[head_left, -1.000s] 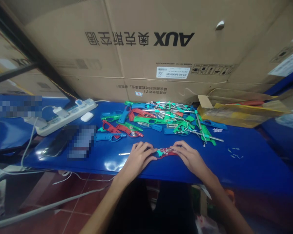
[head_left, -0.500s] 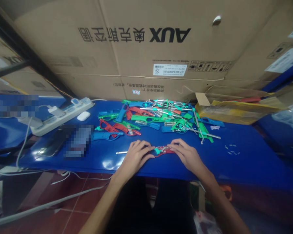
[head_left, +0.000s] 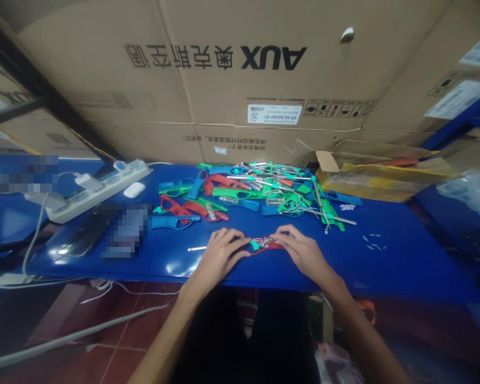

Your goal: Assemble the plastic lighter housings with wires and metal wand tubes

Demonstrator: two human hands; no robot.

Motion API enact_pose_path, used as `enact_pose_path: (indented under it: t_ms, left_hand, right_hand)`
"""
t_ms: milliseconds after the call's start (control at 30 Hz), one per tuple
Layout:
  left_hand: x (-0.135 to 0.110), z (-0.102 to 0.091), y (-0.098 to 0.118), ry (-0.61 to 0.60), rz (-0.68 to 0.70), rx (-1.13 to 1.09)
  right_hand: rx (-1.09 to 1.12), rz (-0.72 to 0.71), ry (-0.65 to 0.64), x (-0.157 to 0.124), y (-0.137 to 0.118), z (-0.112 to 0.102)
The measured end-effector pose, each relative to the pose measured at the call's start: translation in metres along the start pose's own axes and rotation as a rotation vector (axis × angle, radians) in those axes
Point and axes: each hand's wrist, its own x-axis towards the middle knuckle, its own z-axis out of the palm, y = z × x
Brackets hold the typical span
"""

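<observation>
Low over the blue table's front part, my left hand (head_left: 225, 250) and my right hand (head_left: 301, 248) pinch opposite ends of a red gun-shaped lighter casing (head_left: 267, 248). A green trigger piece (head_left: 256, 245) and thin white wires lie in the open casing between my fingers. From the left side of my left hand a thin metal tube (head_left: 196, 248) sticks out; its other end is hidden under that hand. Beyond my hands is a heap of red, blue and green casings (head_left: 240, 193), many with metal tubes and loose wires.
A power strip (head_left: 100, 191) with plugs, a white earbud case (head_left: 134, 190) and a dark phone (head_left: 88, 229) lie on the left. An opened carton (head_left: 376, 181) stands at the back right. Small clear pieces (head_left: 374, 242) are scattered right of my right hand. Tall cardboard (head_left: 220, 90) closes off the back.
The whole view has shifted slightly. Both hands keep their hold on the red casing, with only slight finger movement at its right end.
</observation>
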Motion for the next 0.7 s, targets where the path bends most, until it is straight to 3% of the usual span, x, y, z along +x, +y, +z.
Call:
enact_pose_path:
  t_ms: [700]
  left_hand:
    - [0.0004, 0.0, 0.0004, 0.002, -0.009, -0.012]
  right_hand:
    - [-0.06, 0.007, -0.029, -0.0068, -0.0008, 0.002]
